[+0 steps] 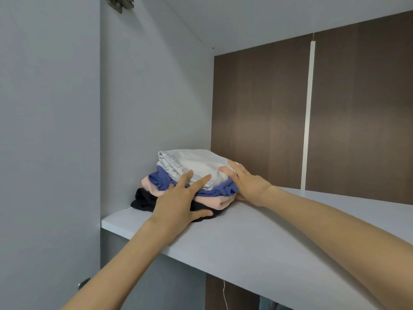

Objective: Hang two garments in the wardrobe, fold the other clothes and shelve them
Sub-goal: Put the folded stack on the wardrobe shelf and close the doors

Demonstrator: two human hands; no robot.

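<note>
head | left grip [176, 202] presses, right grip [244, 183] clasps clothes stack [196, 163] | print [171, 162] illegible

Left hand [178, 199], near shelf [257, 240] front: bare, short nails, slim fingers. Right hand [244, 183], deeper on shelf: bare; faint line across one finger, ring or crease, cannot tell. Both forearms uncovered from wrist to frame bottom.
</note>
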